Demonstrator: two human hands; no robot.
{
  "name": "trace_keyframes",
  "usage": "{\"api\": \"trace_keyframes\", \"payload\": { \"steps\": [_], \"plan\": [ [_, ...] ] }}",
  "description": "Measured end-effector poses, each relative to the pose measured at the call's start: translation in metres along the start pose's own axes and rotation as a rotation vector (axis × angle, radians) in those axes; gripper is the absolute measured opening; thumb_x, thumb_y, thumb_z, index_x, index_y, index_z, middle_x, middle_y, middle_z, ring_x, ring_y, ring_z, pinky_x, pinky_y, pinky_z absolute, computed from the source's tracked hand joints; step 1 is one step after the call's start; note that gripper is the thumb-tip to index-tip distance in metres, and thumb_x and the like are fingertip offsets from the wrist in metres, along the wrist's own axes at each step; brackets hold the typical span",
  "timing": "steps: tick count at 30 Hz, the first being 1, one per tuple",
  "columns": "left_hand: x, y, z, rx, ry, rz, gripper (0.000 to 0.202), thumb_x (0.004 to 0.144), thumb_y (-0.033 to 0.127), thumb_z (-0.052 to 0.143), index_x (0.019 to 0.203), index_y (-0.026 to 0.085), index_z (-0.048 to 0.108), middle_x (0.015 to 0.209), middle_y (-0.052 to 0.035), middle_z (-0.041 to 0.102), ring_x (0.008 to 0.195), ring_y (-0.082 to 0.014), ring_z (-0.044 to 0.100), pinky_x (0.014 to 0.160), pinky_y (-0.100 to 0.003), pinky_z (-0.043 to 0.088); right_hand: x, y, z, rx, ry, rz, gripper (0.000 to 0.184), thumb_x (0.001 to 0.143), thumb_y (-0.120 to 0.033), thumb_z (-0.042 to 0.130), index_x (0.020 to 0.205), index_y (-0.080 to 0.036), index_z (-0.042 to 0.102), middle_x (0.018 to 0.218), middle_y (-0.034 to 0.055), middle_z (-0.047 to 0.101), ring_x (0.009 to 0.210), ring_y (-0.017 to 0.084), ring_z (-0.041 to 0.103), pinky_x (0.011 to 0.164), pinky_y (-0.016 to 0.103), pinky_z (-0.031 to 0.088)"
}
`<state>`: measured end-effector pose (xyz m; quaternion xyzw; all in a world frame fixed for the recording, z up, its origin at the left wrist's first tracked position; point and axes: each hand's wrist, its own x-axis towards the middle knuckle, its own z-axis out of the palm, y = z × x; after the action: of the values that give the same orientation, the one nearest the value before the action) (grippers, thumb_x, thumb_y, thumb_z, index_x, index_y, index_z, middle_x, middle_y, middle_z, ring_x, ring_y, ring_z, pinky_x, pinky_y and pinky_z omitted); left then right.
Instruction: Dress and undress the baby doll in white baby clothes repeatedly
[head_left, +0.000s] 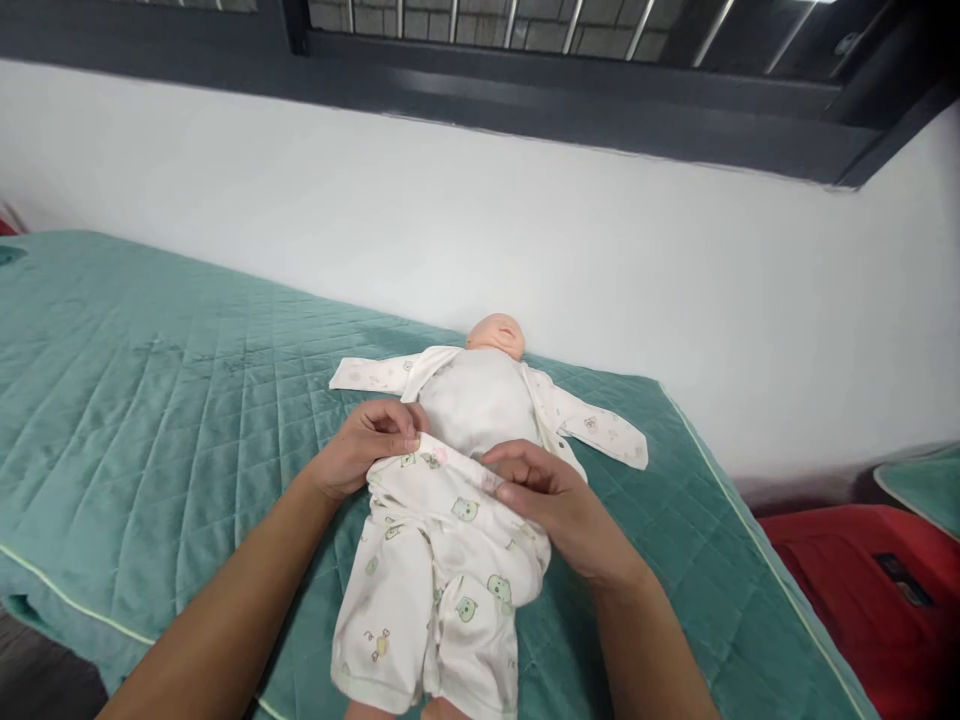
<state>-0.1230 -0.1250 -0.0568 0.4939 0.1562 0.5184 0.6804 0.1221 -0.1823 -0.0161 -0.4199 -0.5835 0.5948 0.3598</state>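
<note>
White printed trousers (pixel 465 560) with green animal figures are covering the hips and legs of a baby doll (pixel 480 400). The doll is lying on its back on a green quilted bed cover (pixel 187 400), head toward the far white wall (pixel 300 200), legs pointing to the near side; a little of each leg is showing below the cuffs.

Left hand (pixel 379 445): pinching the left part of the waistband (pixel 457 465) between thumb and bent fingers. Right hand (pixel 551 495): pinching the same band farther right, thumb on the near side. Both hands are standing apart, probably so that the pull is running evenly along the band and the cloth between is not bunching. Lying the doll lengthwise before the wearer is likely giving each hand equal reach.

Long-sleeved printed top (pixel 600 425): hanging open, its front panels resting at either side of the pale torso, sleeves reaching left and right. Judgement: this spread is holding the panels off the waistband. Whether arms are filling the sleeves: cannot tell.

Surroundings: a dark window frame (pixel 525 90) is running above the wall; a red object (pixel 832 590) is sitting beside the bed at right, type unclear.
</note>
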Motion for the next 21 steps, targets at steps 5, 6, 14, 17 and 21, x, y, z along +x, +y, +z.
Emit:
{"api": "trace_keyframes", "payload": {
  "steps": [5, 6, 14, 17, 21],
  "plan": [
    [0.002, -0.003, -0.005, 0.054, 0.166, -0.032, 0.014, 0.067, 0.016, 0.081, 0.066, 0.015, 0.067, 0.083, -0.0022, 0.066, 0.069, -0.0106, 0.061, 0.06, -0.019, 0.045, 0.0, 0.008, -0.024, 0.11, 0.171, 0.06, 0.029, 0.081, -0.043, 0.073, 0.098, -0.02, 0.067, 0.069, -0.0022, 0.056, 0.059, 0.008, 0.046, 0.053, 0.021, 0.03],
    [0.003, -0.004, -0.006, 0.064, 0.202, -0.035, 0.016, 0.066, 0.018, 0.082, 0.066, 0.014, 0.067, 0.084, -0.0024, 0.067, 0.07, -0.011, 0.061, 0.061, -0.02, 0.045, 0.002, 0.009, -0.026, 0.122, 0.195, 0.073, 0.03, 0.079, -0.042, 0.075, 0.097, -0.02, 0.067, 0.069, -0.0019, 0.057, 0.058, 0.009, 0.047, 0.053, 0.021, 0.03],
    [0.009, -0.012, -0.007, 0.157, 0.426, -0.092, 0.023, 0.061, 0.027, 0.085, 0.073, 0.016, 0.069, 0.076, -0.0013, 0.066, 0.068, -0.0112, 0.058, 0.062, -0.021, 0.043, 0.018, 0.021, -0.023, 0.275, 0.58, -0.002, 0.038, 0.061, -0.039, 0.086, 0.084, -0.021, 0.062, 0.064, -0.0044, 0.059, 0.054, 0.01, 0.047, 0.053, 0.024, 0.035],
    [0.009, -0.01, -0.005, 0.244, 0.397, -0.11, 0.023, 0.063, 0.03, 0.083, 0.074, 0.015, 0.068, 0.074, -0.001, 0.065, 0.068, -0.011, 0.056, 0.064, -0.021, 0.043, 0.019, 0.024, -0.025, 0.182, 0.549, 0.011, 0.039, 0.063, -0.044, 0.083, 0.085, -0.021, 0.061, 0.065, -0.0036, 0.058, 0.055, 0.011, 0.048, 0.053, 0.025, 0.035],
    [0.008, -0.003, -0.004, 0.458, 0.299, -0.131, 0.025, 0.07, 0.033, 0.079, 0.083, 0.015, 0.068, 0.079, -0.0016, 0.065, 0.073, -0.012, 0.056, 0.067, -0.022, 0.043, 0.016, 0.025, -0.032, -0.101, 0.448, 0.01, 0.033, 0.071, -0.046, 0.078, 0.082, -0.019, 0.061, 0.065, -0.0035, 0.055, 0.059, 0.011, 0.046, 0.056, 0.025, 0.034]
  ]
}}
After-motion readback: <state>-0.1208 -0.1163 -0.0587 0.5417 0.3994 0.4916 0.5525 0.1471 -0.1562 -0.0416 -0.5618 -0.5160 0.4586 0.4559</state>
